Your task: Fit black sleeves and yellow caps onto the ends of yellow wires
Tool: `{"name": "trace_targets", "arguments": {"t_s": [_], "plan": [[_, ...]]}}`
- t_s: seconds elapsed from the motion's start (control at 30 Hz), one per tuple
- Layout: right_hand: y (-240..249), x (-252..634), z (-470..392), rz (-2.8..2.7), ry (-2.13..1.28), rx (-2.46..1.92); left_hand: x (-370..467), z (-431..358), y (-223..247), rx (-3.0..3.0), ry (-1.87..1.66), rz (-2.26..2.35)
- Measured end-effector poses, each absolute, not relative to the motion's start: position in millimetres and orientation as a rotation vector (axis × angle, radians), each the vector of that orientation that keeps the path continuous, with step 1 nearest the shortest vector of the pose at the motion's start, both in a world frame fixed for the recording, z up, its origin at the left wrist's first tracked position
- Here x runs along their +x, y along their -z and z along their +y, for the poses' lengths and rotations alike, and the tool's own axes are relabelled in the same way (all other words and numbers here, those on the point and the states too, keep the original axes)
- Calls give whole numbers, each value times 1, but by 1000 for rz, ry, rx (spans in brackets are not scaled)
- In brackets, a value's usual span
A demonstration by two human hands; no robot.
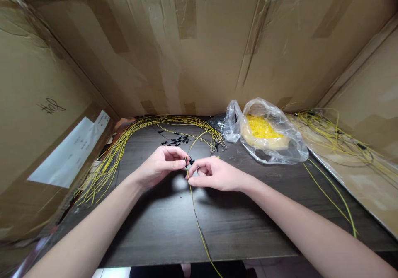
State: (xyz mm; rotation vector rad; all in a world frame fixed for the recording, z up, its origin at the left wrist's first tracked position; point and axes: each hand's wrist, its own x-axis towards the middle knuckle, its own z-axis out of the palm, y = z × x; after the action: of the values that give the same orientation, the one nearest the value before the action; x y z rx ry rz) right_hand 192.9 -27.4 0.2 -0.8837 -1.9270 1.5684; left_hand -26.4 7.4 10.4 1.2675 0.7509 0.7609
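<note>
A thin yellow wire (196,220) runs up from the table's front edge, passes between both hands and curves away behind them. My left hand (161,164) is closed, with thumb and fingertips pinching the wire near a small black piece (191,161). Just below that piece, my right hand (214,174) has its thumb and index finger closed on the same wire. Fingers partly cover the black piece, so I cannot tell whether it is fixed to the wire. Several loose black sleeve-like pieces (178,140) lie on the dark table behind my left hand.
A long bundle of yellow wires (124,139) arcs along the left and back. To the right stands an open clear plastic bag (292,151) of small yellow pieces (263,126). More tangled wires (323,124) lie on cardboard. Cardboard walls (211,62) enclose the table (149,224).
</note>
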Motion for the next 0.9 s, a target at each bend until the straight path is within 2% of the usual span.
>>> {"name": "trace_targets", "arguments": {"t_s": [0.2, 0.37, 0.9], "plan": [[1, 183, -32, -1675, -1545, -825, -22, -2, -12, 1346, -741, 707], [3, 182, -34, -1619, -1632, -785, -17, -1, -12, 1236, -892, 722], [7, 184, -38, -2044, -1729, -934, -24, 15, -12, 950, -1098, 788]]}}
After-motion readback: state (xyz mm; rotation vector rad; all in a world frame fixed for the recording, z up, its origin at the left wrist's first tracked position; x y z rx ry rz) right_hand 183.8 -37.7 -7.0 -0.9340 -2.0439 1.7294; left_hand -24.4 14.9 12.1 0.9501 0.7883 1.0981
